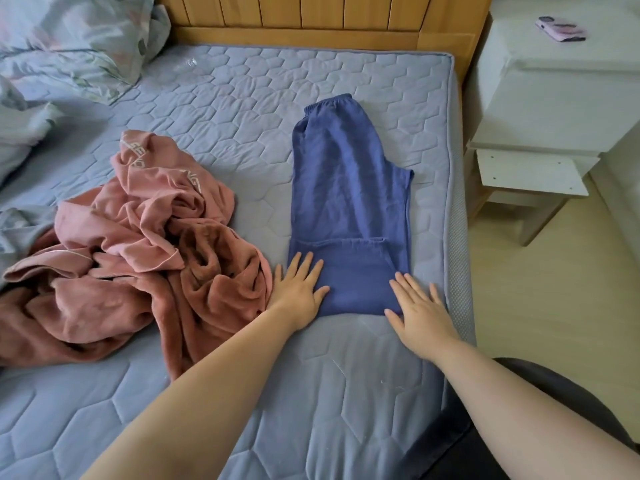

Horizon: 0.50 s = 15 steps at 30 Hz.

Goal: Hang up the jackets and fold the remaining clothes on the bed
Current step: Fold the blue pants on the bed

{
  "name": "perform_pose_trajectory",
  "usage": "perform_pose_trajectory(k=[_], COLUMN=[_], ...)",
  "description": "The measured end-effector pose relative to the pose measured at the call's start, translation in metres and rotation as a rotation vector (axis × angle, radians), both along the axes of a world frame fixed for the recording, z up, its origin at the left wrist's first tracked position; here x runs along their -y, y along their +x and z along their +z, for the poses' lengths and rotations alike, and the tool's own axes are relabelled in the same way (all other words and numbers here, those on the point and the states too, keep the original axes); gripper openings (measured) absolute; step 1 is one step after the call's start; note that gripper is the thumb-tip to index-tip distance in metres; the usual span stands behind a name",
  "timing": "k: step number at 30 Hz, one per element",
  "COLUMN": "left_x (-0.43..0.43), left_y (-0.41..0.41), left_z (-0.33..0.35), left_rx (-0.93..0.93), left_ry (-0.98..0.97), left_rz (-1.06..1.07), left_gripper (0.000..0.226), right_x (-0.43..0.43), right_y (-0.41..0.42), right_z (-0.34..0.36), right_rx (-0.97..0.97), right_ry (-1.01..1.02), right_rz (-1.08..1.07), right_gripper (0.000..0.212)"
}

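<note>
Both hands lie flat with fingers straight, gripping nothing. My left hand (299,289) presses the near left corner of the blue trousers (349,209) and my right hand (420,313) the near right corner, in my judgement to flatten the turned-up leg fold. The trousers lie lengthwise on the bed (242,98), waistband toward 12 o'clock. At 9 o'clock, the crumpled pink garments (145,244) are not yet folded.

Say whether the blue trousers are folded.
Partly folded: the blue trousers have the near end doubled back; left hand and right hand press its edges.
</note>
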<state>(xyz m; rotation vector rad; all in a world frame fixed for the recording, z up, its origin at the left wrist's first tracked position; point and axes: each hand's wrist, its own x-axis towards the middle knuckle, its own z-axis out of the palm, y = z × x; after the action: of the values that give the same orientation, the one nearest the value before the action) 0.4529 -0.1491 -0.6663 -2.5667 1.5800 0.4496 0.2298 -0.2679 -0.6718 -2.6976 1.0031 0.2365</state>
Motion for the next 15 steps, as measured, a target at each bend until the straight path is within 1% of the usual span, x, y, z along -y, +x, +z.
perform_pose_trajectory(k=[2,3,5,6,7,8,10,13,15], left_x=[-0.002,-0.005,-0.015,-0.020,-0.023,-0.025,-0.026,-0.026,-0.027], left_y=[0.000,0.000,0.000,0.001,0.001,0.001,-0.003,-0.004,-0.004], left_z=[0.004,0.005,0.003,0.001,-0.003,-0.005,-0.003,0.003,0.007], left_rx=[-0.024,-0.015,0.037,0.072,0.104,0.127,0.140,0.084,0.059], left_ry=[-0.061,-0.098,-0.151,-0.159,-0.157,-0.149,-0.157,-0.170,-0.153], left_rz=[-0.014,-0.086,-0.303,-0.389,-0.429,-0.422,-0.335,-0.242,-0.255], left_gripper=[0.071,0.077,0.086,0.087,0.084,0.081,0.076,0.072,0.067], right_x=[-0.001,-0.002,-0.006,-0.007,-0.009,-0.010,-0.011,-0.007,-0.006], right_y=[-0.003,-0.002,0.004,0.007,0.009,0.011,0.015,0.019,0.018], right_z=[0.002,0.003,0.003,0.002,-0.001,-0.002,-0.005,-0.005,-0.002], right_rx=[0.059,0.074,0.085,0.087,0.089,0.081,0.076,0.073,0.083], right_ry=[-0.003,-0.005,-0.046,-0.081,-0.122,-0.152,-0.215,-0.323,-0.384], right_rz=[0.039,0.082,0.178,0.206,0.217,0.215,0.220,0.241,0.252], right_gripper=[0.071,0.074,0.077,0.076,0.075,0.074,0.073,0.067,0.061])
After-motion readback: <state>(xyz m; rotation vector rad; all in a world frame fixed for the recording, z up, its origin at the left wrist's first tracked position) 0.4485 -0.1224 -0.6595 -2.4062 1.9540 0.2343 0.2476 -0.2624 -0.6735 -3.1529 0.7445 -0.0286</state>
